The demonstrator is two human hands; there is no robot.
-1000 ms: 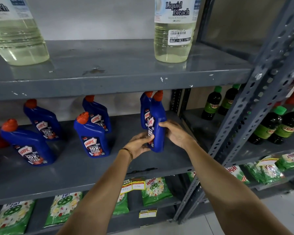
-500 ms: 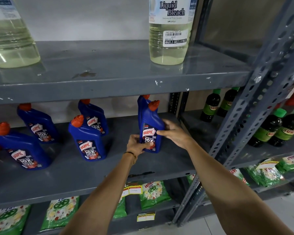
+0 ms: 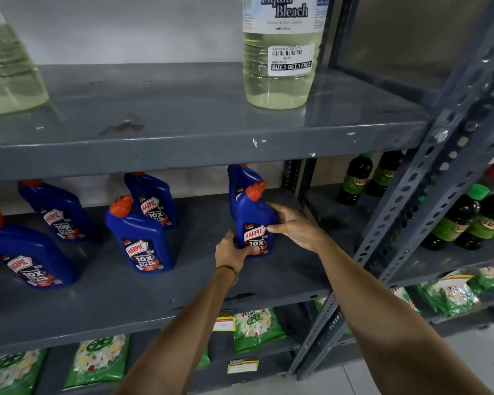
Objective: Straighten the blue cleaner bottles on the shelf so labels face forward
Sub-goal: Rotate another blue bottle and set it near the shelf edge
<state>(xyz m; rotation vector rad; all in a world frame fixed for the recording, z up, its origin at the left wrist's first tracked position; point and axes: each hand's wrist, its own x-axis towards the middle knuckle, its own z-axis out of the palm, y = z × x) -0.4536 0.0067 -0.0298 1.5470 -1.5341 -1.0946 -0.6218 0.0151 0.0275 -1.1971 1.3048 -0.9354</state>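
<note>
Two hands clamped on upright blue cleaner bottle [image 3: 255, 223], left hand [image 3: 231, 250] low, right hand [image 3: 293, 226] at its side, label forward

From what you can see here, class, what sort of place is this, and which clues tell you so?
Most likely a shop's cleaning-products aisle. Clues: a "Buy 1 Get 1 Free" price sticker on the liquid bleach bottle, repeated blue cleaner bottles, and yellow shelf tags.

Blue bottles [image 3: 255, 223]: "HARPIC 10X" (labels forward); bleach bottle [image 3: 280, 52]: "Liquid Bleach", "BUY 1 GET 1 FREE"
</note>
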